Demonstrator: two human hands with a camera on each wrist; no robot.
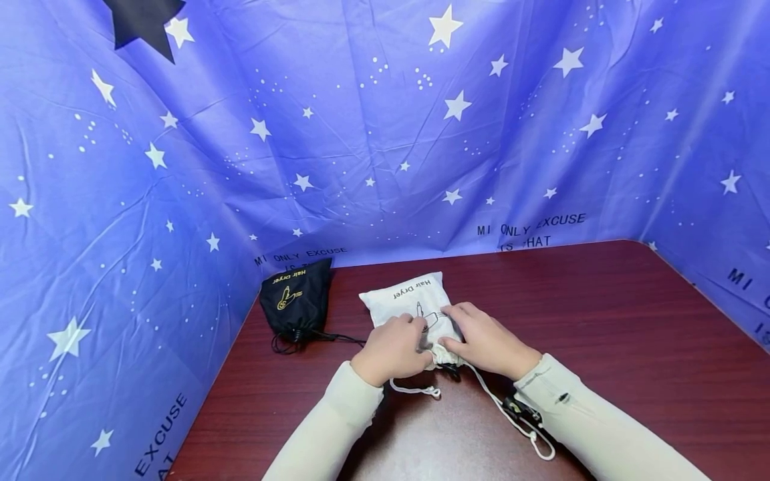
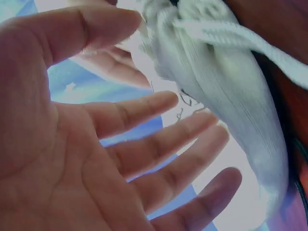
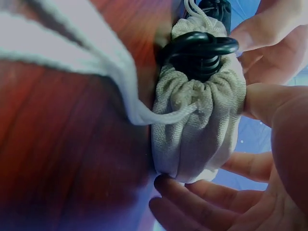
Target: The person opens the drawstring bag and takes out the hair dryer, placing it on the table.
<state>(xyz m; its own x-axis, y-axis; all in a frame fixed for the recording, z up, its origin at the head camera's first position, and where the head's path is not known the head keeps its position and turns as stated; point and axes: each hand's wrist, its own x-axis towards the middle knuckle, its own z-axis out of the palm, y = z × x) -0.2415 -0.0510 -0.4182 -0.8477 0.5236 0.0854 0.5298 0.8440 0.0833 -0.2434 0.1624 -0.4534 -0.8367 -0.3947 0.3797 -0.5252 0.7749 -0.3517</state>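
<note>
A white drawstring pouch (image 1: 406, 294) marked "Hair Dryer" lies on the table between both hands. Its gathered mouth (image 3: 192, 91) faces the person, and a looped black cord (image 3: 202, 48) pokes out of it. The left hand (image 1: 394, 349) lies over the pouch's left part; in the left wrist view its fingers (image 2: 163, 144) are spread and nearly straight over the printed face. Along the right edge rests the right hand (image 1: 493, 339), its thumb (image 3: 260, 103) by the mouth and its loosely extended fingers (image 3: 202, 202) touching the side. The pouch's contents are hidden.
A black "Hair Dryer" pouch (image 1: 297, 300) with black drawstrings lies at the table's left edge. White drawstrings (image 1: 493, 394) trail from the white pouch towards the person. Blue star-printed cloth (image 1: 373, 133) hangs around the dark red table (image 1: 601, 300).
</note>
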